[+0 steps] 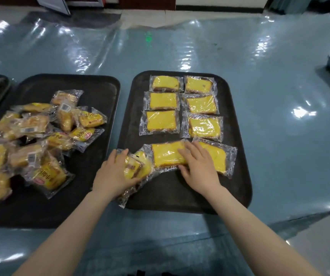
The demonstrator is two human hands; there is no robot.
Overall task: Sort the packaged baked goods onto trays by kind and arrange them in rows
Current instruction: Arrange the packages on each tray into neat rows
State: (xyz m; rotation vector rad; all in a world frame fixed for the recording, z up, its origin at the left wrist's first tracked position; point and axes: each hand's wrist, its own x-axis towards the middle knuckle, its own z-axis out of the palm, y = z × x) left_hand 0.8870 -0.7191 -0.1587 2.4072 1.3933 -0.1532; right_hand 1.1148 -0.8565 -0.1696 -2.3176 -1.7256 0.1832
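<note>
Where right hand (199,168) lies flat, cake pack (168,154) half hidden; left hand (113,172) fingers grip wrapped cake (138,166).

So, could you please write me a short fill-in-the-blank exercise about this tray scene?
1. The flat yellow cake slices lie in ___ columns on the right tray.
2. The left hand grips a ___ packet.
3. The right hand rests ___ on the slices.

Answers: two; cake; flat
</note>
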